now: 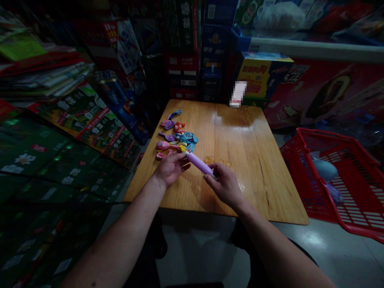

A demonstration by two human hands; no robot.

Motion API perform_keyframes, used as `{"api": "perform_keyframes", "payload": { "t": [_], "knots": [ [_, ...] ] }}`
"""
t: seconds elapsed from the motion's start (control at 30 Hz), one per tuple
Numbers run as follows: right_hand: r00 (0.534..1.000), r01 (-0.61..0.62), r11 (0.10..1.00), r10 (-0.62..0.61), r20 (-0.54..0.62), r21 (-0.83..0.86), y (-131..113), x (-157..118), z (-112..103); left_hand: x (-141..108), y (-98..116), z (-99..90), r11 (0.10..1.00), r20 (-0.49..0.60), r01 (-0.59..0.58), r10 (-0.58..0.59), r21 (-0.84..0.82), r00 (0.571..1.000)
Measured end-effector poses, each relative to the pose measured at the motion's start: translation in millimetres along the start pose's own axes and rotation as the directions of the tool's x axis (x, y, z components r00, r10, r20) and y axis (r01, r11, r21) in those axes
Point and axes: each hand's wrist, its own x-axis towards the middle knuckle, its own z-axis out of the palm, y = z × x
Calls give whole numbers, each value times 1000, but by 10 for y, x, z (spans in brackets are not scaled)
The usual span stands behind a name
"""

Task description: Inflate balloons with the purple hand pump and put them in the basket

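A purple balloon pump (199,163) with a pale tip slants between my two hands above the table. My right hand (225,184) is closed around its lower end. At the upper end, my left hand (171,169) has its thumb and fingers bent about the pale tip. A yellow balloon (182,148) lies right by that tip; whether it touches is unclear. Limp balloons lie in a loose row past my left hand, among them a pink one (163,145), a teal one (189,138) and an orange one (179,127). Several thin rubber bands (221,162) lie beyond my right hand.
The wooden table (240,140) stands before my knees. At its right is a red basket (318,200) holding a light-blue rounded object (325,169) and a purple one. Green cartons (45,156) are stacked on the left. A yellow and blue box (255,74) stands behind the table.
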Motion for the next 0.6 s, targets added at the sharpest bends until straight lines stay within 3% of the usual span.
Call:
{"api": "perform_keyframes", "payload": {
  "t": [0.1, 0.37, 0.6],
  "knots": [
    [1000, 25, 999, -25, -6, -21, 19, -12, -13, -30, 21, 1, 998, 16, 64, -64, 23, 998],
    [999, 36, 998, -36, -8, -49, 54, -7, -14, -7, -40, 51, 998, -99, -52, 48, -39, 994],
    [995, 95, 993, -96, -13, -74, 65, -11, -23, -45, 25, 17, 995, -23, 71, -70, 71, 997]
  ]
}}
